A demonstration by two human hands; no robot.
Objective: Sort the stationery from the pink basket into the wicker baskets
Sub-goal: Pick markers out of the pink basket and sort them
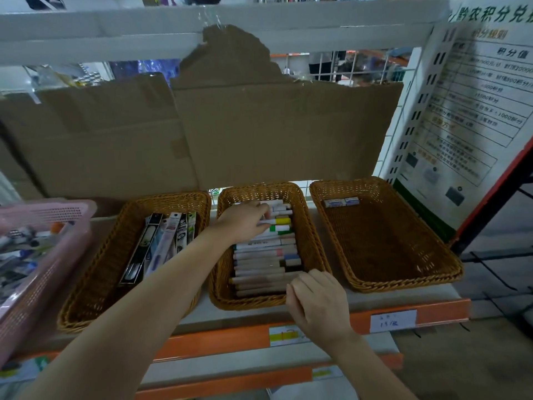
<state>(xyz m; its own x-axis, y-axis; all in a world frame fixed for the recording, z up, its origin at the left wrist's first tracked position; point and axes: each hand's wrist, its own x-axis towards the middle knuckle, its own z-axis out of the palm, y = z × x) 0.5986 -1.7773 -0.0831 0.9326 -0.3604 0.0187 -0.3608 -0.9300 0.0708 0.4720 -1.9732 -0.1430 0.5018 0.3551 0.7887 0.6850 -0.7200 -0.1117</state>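
Nearest the camera, the right hand [318, 301] curls its fingers over the near rim of the middle wicker basket [313, 238], touching the ends of the closest markers [264, 262]; whether it pinches one I cannot tell. Further in, the left hand [245, 220] reaches across and pinches a white marker [272, 222] at the far part of the row. To do this step well, I judge the marker should be laid flat and parallel with the others, caps aligned, while the right hand steadies the stack. More stationery waits in the pink basket [43, 215], well apart to the left of both hands. Boxed pens [161, 243] fill the left wicker basket [95, 284]; two small erasers [341, 202] sit at the back of the right wicker basket [403, 272]
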